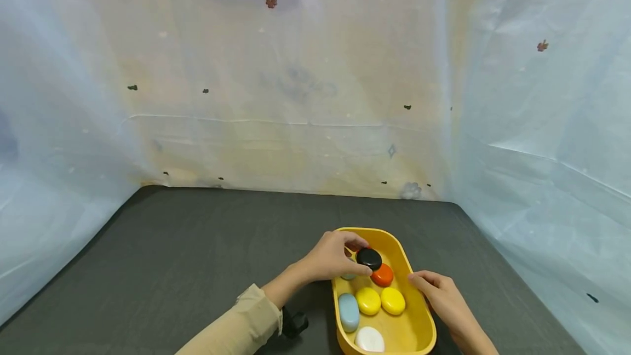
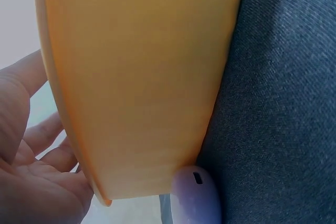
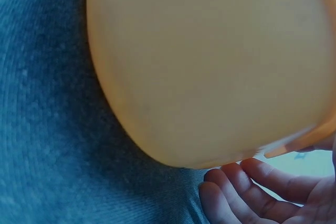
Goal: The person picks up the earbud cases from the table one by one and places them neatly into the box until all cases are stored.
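A yellow tray (image 1: 409, 338) with a raised rim sits on the dark surface. My left hand (image 1: 335, 256) reaches over its left rim. Thumb and fingers pinch a smooth black disc (image 1: 368, 258) that overlaps an orange disc (image 1: 383, 275). A reddish piece and a pale green-grey piece (image 1: 348, 276) are partly hidden by this hand. My right hand (image 1: 443, 295) grips the tray's right rim, thumb on top; in the right wrist view its fingers (image 3: 241, 187) lie against the outer wall.
Inside the tray are two yellow discs (image 1: 368, 301), a light blue oblong piece (image 1: 349, 312) and a white piece (image 1: 370, 339). A lilac rounded object (image 2: 195, 198) with a dark slot shows beside the tray. Translucent sheeting (image 1: 305, 97) borders the dark surface (image 1: 197, 267).
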`<state>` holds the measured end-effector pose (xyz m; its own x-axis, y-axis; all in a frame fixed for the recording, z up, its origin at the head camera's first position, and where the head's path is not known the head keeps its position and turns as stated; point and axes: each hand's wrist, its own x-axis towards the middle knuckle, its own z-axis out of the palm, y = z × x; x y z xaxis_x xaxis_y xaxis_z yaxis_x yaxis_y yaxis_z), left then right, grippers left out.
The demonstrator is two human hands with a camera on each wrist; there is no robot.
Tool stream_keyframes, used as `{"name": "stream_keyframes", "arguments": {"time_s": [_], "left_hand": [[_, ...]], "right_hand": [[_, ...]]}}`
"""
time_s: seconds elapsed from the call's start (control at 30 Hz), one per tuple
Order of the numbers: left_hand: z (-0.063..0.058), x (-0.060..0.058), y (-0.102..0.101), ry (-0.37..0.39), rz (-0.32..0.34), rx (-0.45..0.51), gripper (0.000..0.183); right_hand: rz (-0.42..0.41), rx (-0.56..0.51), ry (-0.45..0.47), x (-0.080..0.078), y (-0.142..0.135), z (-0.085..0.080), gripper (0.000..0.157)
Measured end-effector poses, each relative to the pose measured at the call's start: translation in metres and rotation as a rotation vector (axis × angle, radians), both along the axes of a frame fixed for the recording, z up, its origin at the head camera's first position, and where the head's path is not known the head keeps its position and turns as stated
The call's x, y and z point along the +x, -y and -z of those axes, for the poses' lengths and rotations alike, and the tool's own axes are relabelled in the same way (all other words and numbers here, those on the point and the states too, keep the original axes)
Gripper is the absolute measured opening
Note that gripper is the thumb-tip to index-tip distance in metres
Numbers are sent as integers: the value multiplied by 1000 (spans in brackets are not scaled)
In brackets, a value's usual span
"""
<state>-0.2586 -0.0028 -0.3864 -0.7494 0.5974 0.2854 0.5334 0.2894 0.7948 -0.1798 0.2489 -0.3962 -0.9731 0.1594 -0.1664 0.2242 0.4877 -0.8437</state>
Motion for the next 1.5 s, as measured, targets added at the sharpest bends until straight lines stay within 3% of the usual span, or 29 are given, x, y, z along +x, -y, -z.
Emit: {"name": "stream_keyframes", "arguments": {"time_s": [0.43, 0.77, 0.97, 1.27, 1.5], "left_hand": [[-3, 0, -1, -16, 21, -104, 49], [-3, -1, 11, 10, -24, 50, 36], [-7, 0, 25, -27, -83, 135, 34], [-5, -1, 53, -59, -208, 125, 26], [2, 0, 68, 21, -275, 110, 29]], "right_hand": [[1, 1, 2, 0, 0, 1, 37], [-1, -1, 0, 0, 1, 1, 37], [3, 2, 5, 0, 0, 1, 39], [6, -4, 14, 1, -1, 1, 39], [9, -6, 11, 1, 0, 0, 37]]}}
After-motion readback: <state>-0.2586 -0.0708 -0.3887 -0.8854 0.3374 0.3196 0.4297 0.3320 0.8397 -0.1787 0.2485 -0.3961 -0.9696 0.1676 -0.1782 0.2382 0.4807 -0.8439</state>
